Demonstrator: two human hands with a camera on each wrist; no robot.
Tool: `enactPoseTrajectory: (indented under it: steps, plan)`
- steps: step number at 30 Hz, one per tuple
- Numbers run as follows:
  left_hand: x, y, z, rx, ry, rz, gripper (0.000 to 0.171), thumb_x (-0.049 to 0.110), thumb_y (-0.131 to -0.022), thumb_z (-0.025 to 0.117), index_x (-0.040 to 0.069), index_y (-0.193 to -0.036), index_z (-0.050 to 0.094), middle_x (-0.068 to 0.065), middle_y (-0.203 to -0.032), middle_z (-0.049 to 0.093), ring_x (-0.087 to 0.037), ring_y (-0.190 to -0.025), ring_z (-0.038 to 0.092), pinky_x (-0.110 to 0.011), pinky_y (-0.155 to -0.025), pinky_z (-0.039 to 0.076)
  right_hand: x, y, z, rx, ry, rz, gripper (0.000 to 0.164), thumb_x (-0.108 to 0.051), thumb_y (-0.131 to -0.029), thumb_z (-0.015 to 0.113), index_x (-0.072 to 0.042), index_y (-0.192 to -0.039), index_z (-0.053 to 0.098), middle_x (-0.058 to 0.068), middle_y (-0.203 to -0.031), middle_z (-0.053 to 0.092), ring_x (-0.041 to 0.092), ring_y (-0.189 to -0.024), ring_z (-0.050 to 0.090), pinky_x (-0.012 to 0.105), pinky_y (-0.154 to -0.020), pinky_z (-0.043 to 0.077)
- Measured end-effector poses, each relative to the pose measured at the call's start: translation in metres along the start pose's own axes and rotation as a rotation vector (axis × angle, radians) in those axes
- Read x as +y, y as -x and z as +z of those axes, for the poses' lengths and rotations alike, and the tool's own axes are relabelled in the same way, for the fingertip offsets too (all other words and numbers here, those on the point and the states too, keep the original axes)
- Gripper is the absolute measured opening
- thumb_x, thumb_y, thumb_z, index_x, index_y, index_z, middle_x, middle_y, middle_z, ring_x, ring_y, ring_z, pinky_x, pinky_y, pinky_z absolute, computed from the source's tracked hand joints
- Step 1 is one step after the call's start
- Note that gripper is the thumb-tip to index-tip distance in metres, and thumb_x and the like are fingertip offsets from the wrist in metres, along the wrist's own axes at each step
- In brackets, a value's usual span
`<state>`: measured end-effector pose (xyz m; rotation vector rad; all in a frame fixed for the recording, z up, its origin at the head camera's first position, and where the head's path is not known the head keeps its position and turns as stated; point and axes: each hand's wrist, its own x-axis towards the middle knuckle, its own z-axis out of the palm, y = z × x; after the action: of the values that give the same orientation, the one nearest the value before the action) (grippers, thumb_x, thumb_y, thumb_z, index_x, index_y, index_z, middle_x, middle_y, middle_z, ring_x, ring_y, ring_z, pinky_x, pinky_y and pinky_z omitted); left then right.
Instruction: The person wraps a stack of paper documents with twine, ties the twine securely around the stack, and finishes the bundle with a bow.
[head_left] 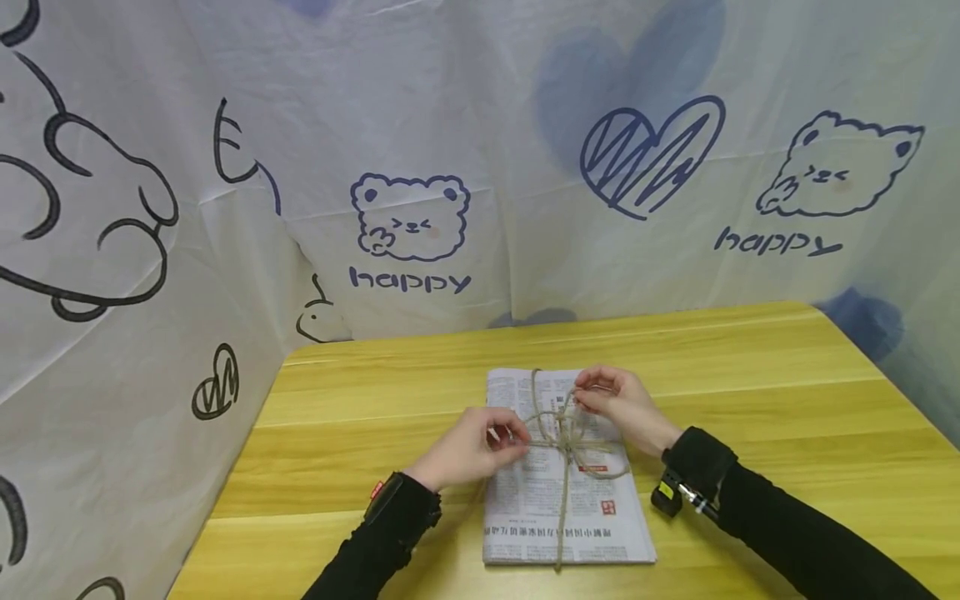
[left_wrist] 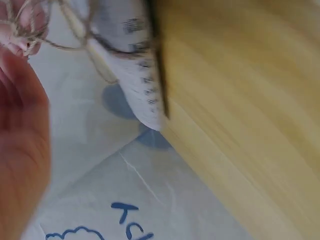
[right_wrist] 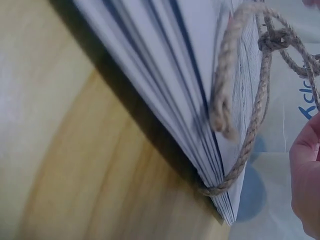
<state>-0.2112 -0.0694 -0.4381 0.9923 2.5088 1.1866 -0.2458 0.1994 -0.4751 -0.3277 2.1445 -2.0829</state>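
A flat stack of folded newspapers (head_left: 525, 500) lies on the table, bound crosswise with brown twine (head_left: 562, 508). The twine meets in a knot near the middle of the stack, with loops and a loose end around it. On the left of the knot my left hand (head_left: 480, 446) pinches a twine loop between thumb and fingers. My right hand (head_left: 626, 408) pinches another loop at the upper right, over the paper. In the right wrist view the knot (right_wrist: 274, 40) stands out above the page edges, with the right hand (right_wrist: 306, 175) at the frame's edge.
The stack rests on a yellow wood-grain table (head_left: 360, 400). White cloth (head_left: 420, 100) with drawn bears, hearts and lettering hangs behind the table and along its left side. Black sleeves and wrist-worn devices (head_left: 697, 467) cover both forearms.
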Motion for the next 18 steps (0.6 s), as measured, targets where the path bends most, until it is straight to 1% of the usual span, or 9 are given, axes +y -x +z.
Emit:
enactPoseTrajectory:
  steps: [3,4,5,7,9,11,13,16,18]
  plan:
    - [0.006,-0.019,0.0,0.105,-0.003,-0.067,0.014,0.015,-0.1,0.064,0.007,-0.106,0.073,-0.005,-0.098,0.072,-0.011,-0.084,0.062,-0.023,-0.074,0.051,-0.002,0.001,-0.001,-0.009,0.019,-0.023,0.026,0.001,-0.095,0.064,0.014,-0.115,0.054,-0.006,-0.097,0.068,0.003,-0.09,0.069,0.022,-0.084,0.058]
    - [0.008,-0.025,0.0,0.124,-0.013,-0.088,0.016,0.017,-0.101,0.062,0.007,-0.108,0.073,-0.006,-0.1,0.072,-0.014,-0.086,0.063,-0.024,-0.075,0.051,-0.003,0.002,-0.001,-0.011,0.023,-0.031,0.026,0.001,-0.095,0.064,0.014,-0.115,0.054,-0.005,-0.097,0.068,0.003,-0.091,0.069,0.022,-0.084,0.058]
    - [0.01,-0.032,0.001,0.13,-0.021,-0.112,0.019,0.019,-0.102,0.06,0.008,-0.111,0.073,-0.006,-0.103,0.073,-0.015,-0.088,0.064,-0.024,-0.077,0.05,-0.003,0.002,-0.002,-0.013,0.028,-0.037,0.027,0.0,-0.095,0.065,0.015,-0.115,0.054,-0.004,-0.098,0.068,0.005,-0.091,0.069,0.023,-0.084,0.058]
    - [0.012,-0.043,0.004,0.112,-0.028,-0.148,0.022,0.023,-0.103,0.059,0.009,-0.114,0.073,-0.006,-0.107,0.073,-0.017,-0.091,0.065,-0.026,-0.078,0.05,-0.004,0.002,-0.002,-0.015,0.04,-0.049,0.027,0.0,-0.096,0.065,0.015,-0.115,0.054,-0.001,-0.099,0.069,0.007,-0.093,0.07,0.026,-0.086,0.059]
    - [0.012,-0.052,0.007,0.082,-0.033,-0.168,0.024,0.025,-0.103,0.059,0.01,-0.115,0.074,-0.006,-0.108,0.073,-0.018,-0.092,0.065,-0.027,-0.078,0.051,-0.004,0.003,-0.002,-0.016,0.043,-0.058,0.026,0.0,-0.096,0.064,0.015,-0.115,0.054,0.003,-0.101,0.069,0.009,-0.095,0.071,0.028,-0.087,0.059]
    - [0.01,-0.059,0.011,0.051,-0.021,-0.182,0.025,0.026,-0.103,0.06,0.01,-0.115,0.074,-0.006,-0.108,0.074,-0.018,-0.092,0.066,-0.028,-0.079,0.05,-0.004,0.003,-0.003,-0.013,0.041,-0.064,0.025,0.0,-0.096,0.064,0.014,-0.114,0.055,0.002,-0.1,0.069,0.011,-0.095,0.071,0.03,-0.088,0.059]
    - [0.007,-0.063,0.013,0.033,-0.008,-0.172,0.024,0.026,-0.102,0.061,0.01,-0.114,0.075,-0.007,-0.106,0.075,-0.017,-0.092,0.066,-0.027,-0.079,0.05,-0.004,0.003,-0.003,-0.015,0.033,-0.077,0.024,0.001,-0.096,0.064,0.014,-0.113,0.055,-0.001,-0.098,0.069,0.011,-0.094,0.071,0.029,-0.087,0.059]
    - [0.003,-0.065,0.016,0.009,0.007,-0.151,0.023,0.024,-0.102,0.061,0.01,-0.113,0.076,-0.007,-0.105,0.076,-0.015,-0.091,0.065,-0.026,-0.08,0.049,-0.004,0.003,-0.004,-0.016,0.021,-0.099,0.023,0.001,-0.096,0.064,0.015,-0.112,0.055,-0.007,-0.095,0.069,0.011,-0.093,0.071,0.029,-0.086,0.059]
    - [0.002,-0.066,0.017,-0.003,0.017,-0.135,0.022,0.023,-0.102,0.061,0.01,-0.112,0.076,-0.008,-0.105,0.075,-0.014,-0.089,0.064,-0.025,-0.079,0.048,-0.004,0.004,-0.004,-0.017,0.016,-0.112,0.023,0.002,-0.096,0.064,0.015,-0.112,0.055,-0.007,-0.095,0.069,0.01,-0.093,0.071,0.029,-0.086,0.059]
